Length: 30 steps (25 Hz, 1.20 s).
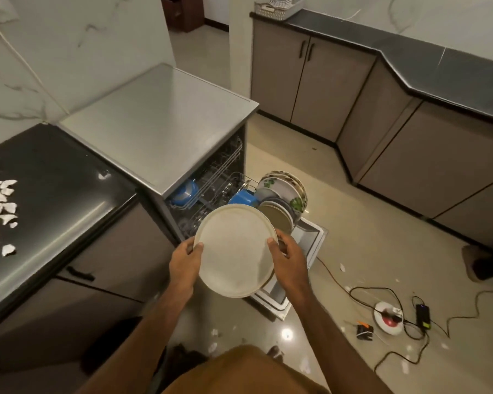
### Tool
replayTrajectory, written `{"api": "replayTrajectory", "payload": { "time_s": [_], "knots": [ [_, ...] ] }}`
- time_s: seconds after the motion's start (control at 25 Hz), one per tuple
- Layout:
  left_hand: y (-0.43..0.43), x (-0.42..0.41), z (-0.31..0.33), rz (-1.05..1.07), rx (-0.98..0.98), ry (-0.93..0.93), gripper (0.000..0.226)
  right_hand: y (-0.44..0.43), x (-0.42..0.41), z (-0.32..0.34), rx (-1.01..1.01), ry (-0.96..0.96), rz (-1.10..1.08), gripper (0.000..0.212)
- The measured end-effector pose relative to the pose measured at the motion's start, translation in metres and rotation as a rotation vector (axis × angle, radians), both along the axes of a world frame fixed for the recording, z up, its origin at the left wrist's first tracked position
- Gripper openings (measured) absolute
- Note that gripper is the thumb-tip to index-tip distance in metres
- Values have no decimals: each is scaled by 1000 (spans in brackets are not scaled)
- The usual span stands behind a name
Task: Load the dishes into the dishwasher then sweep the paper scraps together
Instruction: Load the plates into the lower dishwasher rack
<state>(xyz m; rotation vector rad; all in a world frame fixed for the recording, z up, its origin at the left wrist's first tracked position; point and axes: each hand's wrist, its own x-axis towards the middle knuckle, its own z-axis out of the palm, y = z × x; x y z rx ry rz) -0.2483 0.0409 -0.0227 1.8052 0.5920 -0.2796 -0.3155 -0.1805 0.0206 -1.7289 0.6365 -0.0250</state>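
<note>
Pale glossy floor tiles (353,223) run between grey cabinets, and a steel-topped dishwasher (160,118) stands open beside a dark countertop (63,194). Its lower rack is pulled out over the dropped door (310,240), carrying a row of plates (282,191) on edge, some with green leaf patterns, and a blue cup (242,198) just beside them. A blue bowl (187,191) sits in a rack further inside.

Both hands hold one round cream plate (235,248) above the lower rack, its face tilted toward the camera. The left hand (184,265) grips the left rim, thumb on the face and fingers behind; the right hand (289,260) grips the right rim the same way.

White paper scraps (0,203) lie scattered on the countertop at far left, well apart from the plate — a few more dot the floor. Black cables (407,325) tangle on the tiles at right.
</note>
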Motion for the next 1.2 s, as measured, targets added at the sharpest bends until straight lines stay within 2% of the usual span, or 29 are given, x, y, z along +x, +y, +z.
{"api": "replayTrajectory", "payload": {
  "time_s": [0.28, 0.56, 0.84, 0.96, 1.04, 1.2],
  "knots": [
    [-87, -7, -2, -109, -2, 92, 57, -70, 7, -5, 17, 3, -8, 41],
    [-145, 53, -14, -183, 62, 164, 64, -125, 68, -19, -82, -7, 78, 42],
    [-224, 106, -8, -437, 141, 150, 77, -183, 152, -19, -195, 7, 48, 41],
    [-245, 101, -11, -547, 62, 188, 74, -177, 169, -28, -241, 35, 134, 38],
    [-263, 97, -10, -569, 11, 144, 73, -174, 183, -39, -274, 42, 209, 38],
    [-289, 96, -29, -489, 107, 55, 80, -175, 214, -62, -314, 93, 456, 39]
  ]
}}
